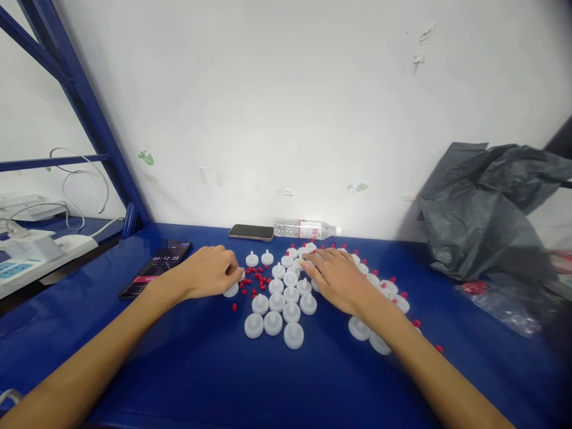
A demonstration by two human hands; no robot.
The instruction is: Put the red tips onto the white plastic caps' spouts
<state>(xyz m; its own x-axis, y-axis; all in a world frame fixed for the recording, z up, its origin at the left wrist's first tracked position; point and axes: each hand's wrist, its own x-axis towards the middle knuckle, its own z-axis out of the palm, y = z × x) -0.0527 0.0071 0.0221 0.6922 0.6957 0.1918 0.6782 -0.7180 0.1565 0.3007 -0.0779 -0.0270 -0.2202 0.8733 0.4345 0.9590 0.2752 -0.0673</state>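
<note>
From here I judge the white discs [291, 295] at 12 o'clock light, stiff and slightly slick, best pinched by the rim, with the left hand [212, 271] at 11 curled and the right hand [337, 275] at 1 loosely extended, though I cannot tell what either holds.

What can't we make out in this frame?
Head view:
Left hand: fingertips curled out of sight; any grip unclear.
Right hand: hides what lies under it.
White pieces: some partly covered by the right forearm, no full count.
Bottle: label too small to read fully.
Dark bag: opaque plastic hides any contents.
Power strip: cut off by left edge.
</note>
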